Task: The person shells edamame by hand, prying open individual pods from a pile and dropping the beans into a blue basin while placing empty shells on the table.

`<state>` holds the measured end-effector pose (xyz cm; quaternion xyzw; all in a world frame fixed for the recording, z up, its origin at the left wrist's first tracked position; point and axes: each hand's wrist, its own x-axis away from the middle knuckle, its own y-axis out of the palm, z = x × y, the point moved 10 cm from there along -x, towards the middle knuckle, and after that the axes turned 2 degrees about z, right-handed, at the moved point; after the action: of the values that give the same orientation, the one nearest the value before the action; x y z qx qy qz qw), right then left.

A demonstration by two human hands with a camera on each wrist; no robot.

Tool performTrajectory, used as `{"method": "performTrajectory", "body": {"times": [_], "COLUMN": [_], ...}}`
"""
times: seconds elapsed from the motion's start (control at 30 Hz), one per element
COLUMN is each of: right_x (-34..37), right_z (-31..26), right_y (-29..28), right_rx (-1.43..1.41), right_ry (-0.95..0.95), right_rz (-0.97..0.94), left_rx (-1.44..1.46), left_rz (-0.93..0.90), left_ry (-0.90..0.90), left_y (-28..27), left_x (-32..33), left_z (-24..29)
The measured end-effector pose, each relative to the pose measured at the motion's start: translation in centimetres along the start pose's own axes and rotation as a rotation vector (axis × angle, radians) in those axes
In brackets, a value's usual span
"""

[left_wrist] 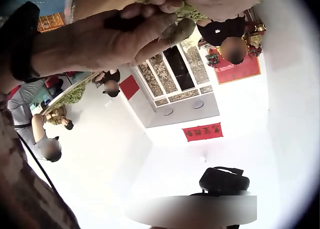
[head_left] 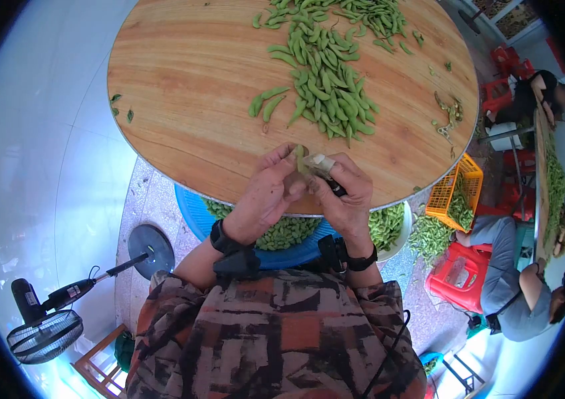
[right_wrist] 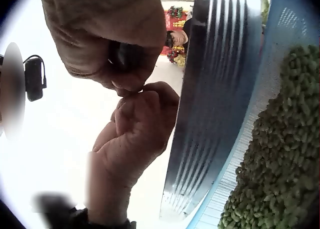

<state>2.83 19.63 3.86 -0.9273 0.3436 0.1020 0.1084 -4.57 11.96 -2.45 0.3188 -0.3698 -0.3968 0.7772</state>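
Bean pod (head_left: 300, 159): head shows, right wrist hides.

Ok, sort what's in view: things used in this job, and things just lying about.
Apparently in use: held green pod, dark handheld item, pod pile, round table, blue basket with beans.

Apparently just about: floor fan, leaf bits, withered scraps.

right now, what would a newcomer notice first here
A long heap of curved green pods runs across the round brown wooden table. At the table's near edge, the left hand and right hand meet at one slim green pod; below sits a round blue plastic basket of shelled green beans.
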Motion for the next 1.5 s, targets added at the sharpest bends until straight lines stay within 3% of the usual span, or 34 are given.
{"method": "performTrajectory", "body": {"times": [0.07,0.17,0.2,0.27,0.37,0.43,0.5,0.57,0.6,0.67,0.73,0.77,0.83,0.97,1.03,1.13,1.4,1.47,1.5], "right_x": [0.1,0.1,0.1,0.2,0.2,0.3,0.4,-0.2,-0.2,-0.3,-0.2,-0.2,0.0,0.2,0.1,0.0,0.0,0.0,-0.1], "right_z": [-0.6,0.1,0.2,1.9,2.3,2.4,2.8,0.5,0.7,-0.7,-1.4,-1.6,-1.6,-2.5,-2.3,-2.1,-2.3,2.3,2.3], "right_y": [0.5,0.7,0.5,1.0,0.9,0.9,0.9,0.4,0.6,0.5,0.7,0.6,0.7,0.8,0.6,0.3,0.3,0.1,-0.2], "right_rx": [0.000,0.046,0.048,-0.211,-0.192,-0.181,-0.172,0.121,0.121,0.272,0.319,0.362,0.376,0.381,0.366,0.363,0.349,-0.268,-0.269], "right_ry": [-0.089,-0.039,-0.037,0.184,0.226,0.271,0.317,0.041,0.042,-0.129,-0.120,-0.111,-0.135,-0.209,-0.191,-0.189,-0.221,0.231,0.231], "right_rz": [-0.053,-0.101,-0.099,-0.175,-0.152,-0.123,-0.092,-0.045,-0.046,0.018,0.042,0.066,0.086,0.103,0.108,0.111,0.115,0.124,0.122], "left_rx": [-0.014,0.011,-0.052,-0.116,-0.248,-0.545,-0.644,-0.741,-0.787,-0.832,-0.959,-0.959,-0.519,-0.715,-0.061,0.035,0.020,0.023,-0.028], "left_rz": [0.027,0.053,0.076,0.099,0.096,0.084,0.131,0.176,0.206,0.234,0.287,0.289,0.325,0.270,0.174,0.022,0.041,0.011,-0.020], "left_ry": [-0.037,-0.068,-0.031,0.011,0.061,0.209,0.276,0.343,0.370,0.399,0.618,0.620,0.367,0.400,0.248,0.179,0.227,0.220,0.153], "left_y": [-0.3,-0.2,-0.4,-0.7,-0.8,0.1,-0.2,-0.8,-1.1,-1.1,1.3,1.6,-0.5,-0.5,-0.3,0.3,0.3,0.0,-0.2], "left_x": [0.0,0.3,0.3,0.3,0.4,0.7,0.7,0.8,0.9,1.1,2.6,2.6,1.7,1.6,0.7,0.1,0.6,0.8,1.0], "left_z": [-0.5,-0.9,-0.6,-0.1,0.7,2.1,2.1,2.0,2.0,1.8,3.4,3.2,1.3,1.6,0.5,0.4,0.4,0.4,-0.1]}}
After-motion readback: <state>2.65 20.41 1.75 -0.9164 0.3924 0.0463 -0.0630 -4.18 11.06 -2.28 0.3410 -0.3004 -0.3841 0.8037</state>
